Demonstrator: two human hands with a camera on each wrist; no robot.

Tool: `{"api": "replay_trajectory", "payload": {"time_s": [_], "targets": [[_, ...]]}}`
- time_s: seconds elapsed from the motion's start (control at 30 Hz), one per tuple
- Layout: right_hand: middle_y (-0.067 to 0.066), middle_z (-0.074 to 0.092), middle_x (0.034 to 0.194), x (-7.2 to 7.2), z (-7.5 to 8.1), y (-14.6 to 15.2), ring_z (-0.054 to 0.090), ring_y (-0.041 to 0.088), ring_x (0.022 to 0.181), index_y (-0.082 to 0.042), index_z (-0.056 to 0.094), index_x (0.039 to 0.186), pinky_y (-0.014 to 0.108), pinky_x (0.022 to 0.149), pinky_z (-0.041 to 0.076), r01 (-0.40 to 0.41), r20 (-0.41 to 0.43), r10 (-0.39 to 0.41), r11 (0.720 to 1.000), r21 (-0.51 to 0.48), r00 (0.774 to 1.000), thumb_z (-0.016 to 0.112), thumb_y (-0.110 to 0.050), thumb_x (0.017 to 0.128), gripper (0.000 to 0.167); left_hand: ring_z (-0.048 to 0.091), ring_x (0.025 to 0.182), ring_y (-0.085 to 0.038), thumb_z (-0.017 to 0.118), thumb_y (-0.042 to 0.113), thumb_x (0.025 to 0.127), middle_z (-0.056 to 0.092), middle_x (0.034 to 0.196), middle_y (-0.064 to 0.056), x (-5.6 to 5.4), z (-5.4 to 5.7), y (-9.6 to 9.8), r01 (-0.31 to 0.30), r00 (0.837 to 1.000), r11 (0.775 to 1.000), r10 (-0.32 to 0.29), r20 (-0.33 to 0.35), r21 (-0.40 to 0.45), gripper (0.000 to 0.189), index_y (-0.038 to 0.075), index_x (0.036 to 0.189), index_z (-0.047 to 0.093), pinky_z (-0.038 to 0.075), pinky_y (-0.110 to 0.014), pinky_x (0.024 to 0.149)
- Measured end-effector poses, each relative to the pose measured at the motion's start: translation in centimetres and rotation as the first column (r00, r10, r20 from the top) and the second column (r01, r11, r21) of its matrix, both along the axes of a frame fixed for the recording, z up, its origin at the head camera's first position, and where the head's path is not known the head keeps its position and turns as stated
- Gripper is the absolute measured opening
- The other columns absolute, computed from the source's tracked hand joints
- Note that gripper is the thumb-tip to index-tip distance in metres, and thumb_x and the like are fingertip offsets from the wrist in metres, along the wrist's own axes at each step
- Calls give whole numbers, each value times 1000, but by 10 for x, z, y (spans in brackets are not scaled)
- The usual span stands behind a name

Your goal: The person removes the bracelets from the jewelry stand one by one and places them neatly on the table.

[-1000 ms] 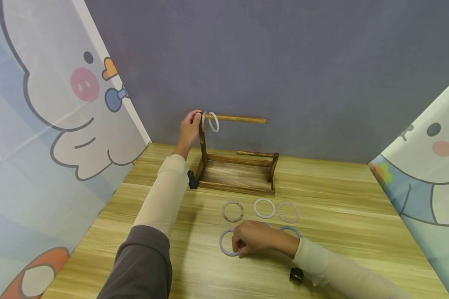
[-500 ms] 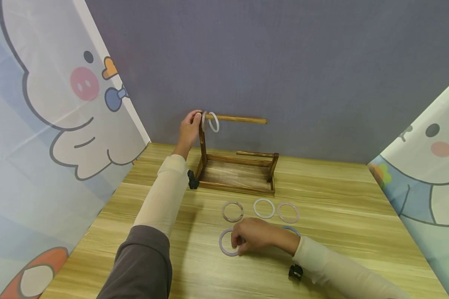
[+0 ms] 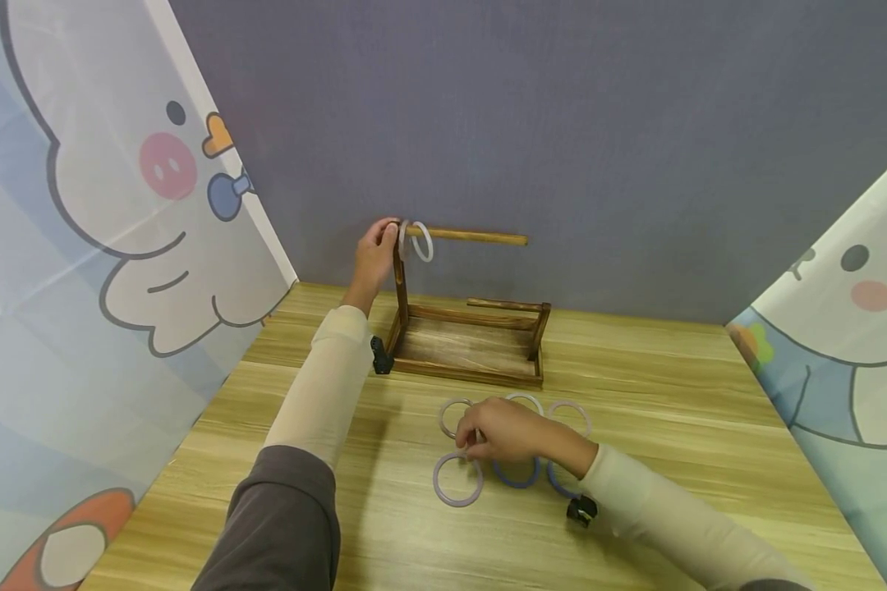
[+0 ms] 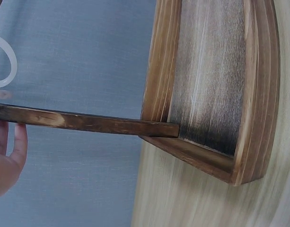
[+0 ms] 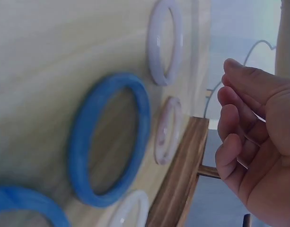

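Note:
My left hand [image 3: 373,256] grips the top of the upright post of a dark wooden bangle stand [image 3: 467,374]; in the left wrist view its fingertips [image 4: 20,135] press against the post. A white bangle [image 3: 429,246] and a greyish one [image 3: 402,240] hang on the upper bar near that hand. My right hand [image 3: 504,428] hovers over the bangles on the table, fingers loosely curled and holding nothing. Its fingertips overlap the brownish bangle [image 3: 442,419] in the head view. Just in front lies a lilac bangle [image 3: 458,503], with a blue bangle [image 5: 78,146] beside it.
A second blue bangle [image 3: 558,489], a white one [image 3: 525,396] and a pink one [image 3: 567,403] lie on the wooden table [image 3: 673,394]. The stand's lower bar [image 3: 504,304] is at its right end. A grey wall [image 3: 562,123] rises behind.
My right hand has moved away from the lilac bangle, farther up the table toward the brownish one, uncovering the blue bangles. My left hand has stayed on the stand's post.

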State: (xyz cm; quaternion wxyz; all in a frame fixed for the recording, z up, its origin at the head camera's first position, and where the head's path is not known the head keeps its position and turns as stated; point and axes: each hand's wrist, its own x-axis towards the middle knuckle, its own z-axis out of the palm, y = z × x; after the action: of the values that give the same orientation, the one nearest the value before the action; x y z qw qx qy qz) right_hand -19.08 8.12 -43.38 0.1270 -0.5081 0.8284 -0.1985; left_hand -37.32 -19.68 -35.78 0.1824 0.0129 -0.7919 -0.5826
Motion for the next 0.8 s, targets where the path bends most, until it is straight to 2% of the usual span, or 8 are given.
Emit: {"api": "replay_trajectory", "payload": {"time_s": [0.23,0.43,0.57,0.67,0.8], "targets": [[-8,71,85,-13,11,-2,54,-5,69,-14,78,98,15,65,48,24,-42,-27,997,-72,999,74,-18,94,7,59,116,-23,46,39,108,64,134,-8,0,0,-1,-1,1000,1000,1,3,0,39,20,138,60,49,-40,102],[-7,73,93,-23,20,-5,55,-3,70,-13,78,103,17,65,50,91,-37,-95,991,-93,995,71,-21,97,12,59,118,-23,46,41,108,64,135,-8,1,0,-1,2,1000,1000,-2,14,0,39,21,139,60,48,-41,103],[-6,73,93,-32,25,-8,53,-2,67,-13,77,103,17,62,49,120,-57,-127,986,-115,990,71,-20,97,11,59,118,-24,46,42,108,64,135,-7,2,0,-1,3,1000,1000,-3,18,-3,40,22,139,60,48,-42,103],[-3,74,93,-39,27,-10,52,-2,65,-12,77,102,17,60,48,131,-77,-144,980,-151,987,72,-19,96,11,59,116,-24,46,43,108,64,134,-8,2,0,-1,8,1000,1000,-8,12,-5,40,21,139,60,48,-41,102],[-2,76,92,-49,32,-13,54,-2,64,-10,77,103,17,59,48,183,-58,-197,964,-196,979,71,-17,97,12,59,113,-23,47,42,108,64,131,-9,2,1,0,8,1000,1000,-8,-1,-3,41,20,140,60,49,-40,99]]}}
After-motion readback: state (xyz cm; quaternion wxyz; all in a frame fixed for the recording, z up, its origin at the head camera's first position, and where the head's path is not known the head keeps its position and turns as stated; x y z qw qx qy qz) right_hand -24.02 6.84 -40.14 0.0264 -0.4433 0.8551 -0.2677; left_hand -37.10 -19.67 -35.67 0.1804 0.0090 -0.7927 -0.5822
